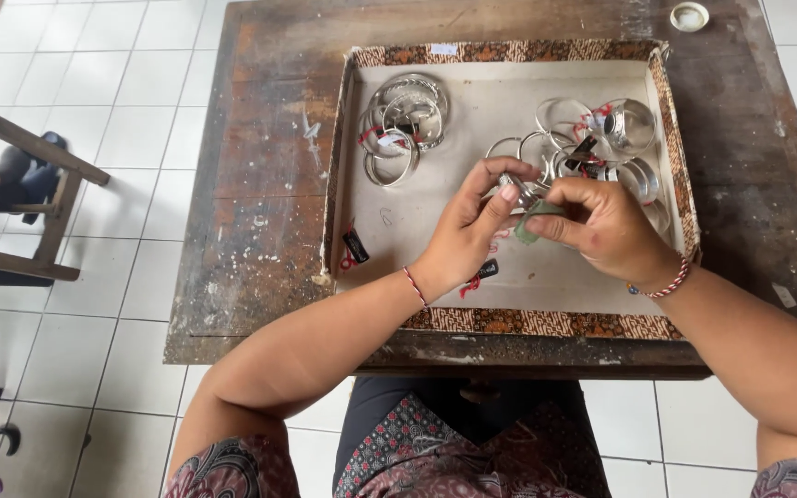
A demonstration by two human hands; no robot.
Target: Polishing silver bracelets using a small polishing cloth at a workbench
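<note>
1. Bangle [520, 187], silver, pinched at fingertip height above the tray's middle, so both hands can work on it.
2. Wooden table [260, 184], scuffed, bearing everything.
3. Patterned-rim tray [509, 322], shallow, keeping the loose bangles corralled.
4. Bangle pile [403, 124] at far left, another heap [615, 138] at far right, kept apart.
5. Left hand [468, 226], fingers closed round the bangle, steadying it.
6. Right hand [606, 226], clamped on a green cloth [532, 221] pressed against the metal.
7. Black tags [355, 245] lying loose.
</note>
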